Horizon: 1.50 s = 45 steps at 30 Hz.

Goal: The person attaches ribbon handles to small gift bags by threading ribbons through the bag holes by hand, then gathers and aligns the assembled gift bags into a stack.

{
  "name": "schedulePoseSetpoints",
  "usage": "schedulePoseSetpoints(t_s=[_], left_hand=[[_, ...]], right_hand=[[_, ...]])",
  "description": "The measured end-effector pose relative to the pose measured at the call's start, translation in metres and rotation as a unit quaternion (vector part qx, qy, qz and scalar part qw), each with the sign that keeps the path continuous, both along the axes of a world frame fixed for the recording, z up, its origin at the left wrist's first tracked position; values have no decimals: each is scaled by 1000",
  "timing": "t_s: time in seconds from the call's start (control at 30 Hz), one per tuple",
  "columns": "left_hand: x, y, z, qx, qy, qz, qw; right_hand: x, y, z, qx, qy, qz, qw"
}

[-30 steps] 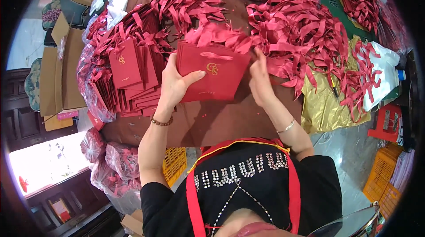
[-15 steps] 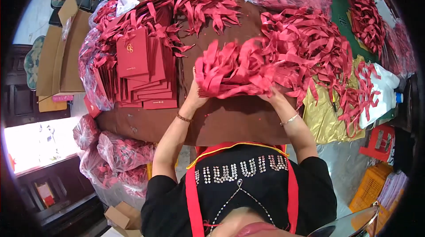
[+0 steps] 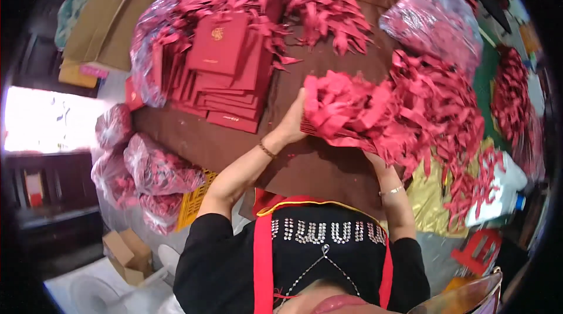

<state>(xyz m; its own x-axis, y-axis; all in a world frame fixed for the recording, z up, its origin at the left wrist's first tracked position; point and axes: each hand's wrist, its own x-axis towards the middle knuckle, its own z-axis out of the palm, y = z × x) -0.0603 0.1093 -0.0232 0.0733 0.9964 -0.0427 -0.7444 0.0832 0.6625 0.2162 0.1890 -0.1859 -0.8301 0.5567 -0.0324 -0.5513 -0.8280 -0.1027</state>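
Observation:
Between my two hands is a stack of red ribbon-handled gift bags (image 3: 343, 109), held above the table with loose loops of ribbon covering its top. My left hand (image 3: 294, 120) grips its left end, where thin layered edges show. My right hand (image 3: 375, 160) is at the near right side, its fingers hidden under the ribbons. Touching the stack on the right is a big heap of red ribbon handles (image 3: 434, 94). To the left lie fanned piles of flat red gift bags (image 3: 218, 44) with a gold emblem.
A brown cloth (image 3: 334, 176) covers the table. More red ribbons (image 3: 328, 9) lie at the far middle, and a clear plastic bag (image 3: 437, 18) of red items at the far right. Gold wrapping (image 3: 428, 197) is at the near right. Filled plastic bags (image 3: 155, 164) and a cardboard box (image 3: 114, 21) stand left.
My view has turned, so the table's contents appear shifted and tilted. The held stack now sits closer against the ribbon heap on the right, both hands still at it.

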Motion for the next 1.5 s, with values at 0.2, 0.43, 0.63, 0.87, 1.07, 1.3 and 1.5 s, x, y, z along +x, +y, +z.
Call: schedulePoseSetpoints(t_s=[0.2, 0.43, 0.63, 0.87, 1.07, 1.3, 1.5], left_hand=[[-11, -12, 0, 97, 284, 109, 948], [-9, -12, 12, 142, 361, 142, 911], [-9, -7, 8, -53, -209, 57, 975], [-23, -24, -13, 112, 180, 27, 977], [-22, -26, -35, 12, 123, 69, 990], [-29, -24, -37, 115, 671, 194, 707], [-28, -14, -36, 58, 485, 201, 849]], right_hand=[[-43, -13, 57, -42, -22, -59, 997], [-43, 7, 57, 478, -339, -149, 796], [-8, 27, 29, 744, -588, -190, 254], [-68, 4, 29, 537, -569, -129, 610], [-72, -12, 39, 326, -368, -88, 866], [-104, 1, 42, 106, -60, -38, 992], [-86, 11, 17, 398, -181, -60, 897]])
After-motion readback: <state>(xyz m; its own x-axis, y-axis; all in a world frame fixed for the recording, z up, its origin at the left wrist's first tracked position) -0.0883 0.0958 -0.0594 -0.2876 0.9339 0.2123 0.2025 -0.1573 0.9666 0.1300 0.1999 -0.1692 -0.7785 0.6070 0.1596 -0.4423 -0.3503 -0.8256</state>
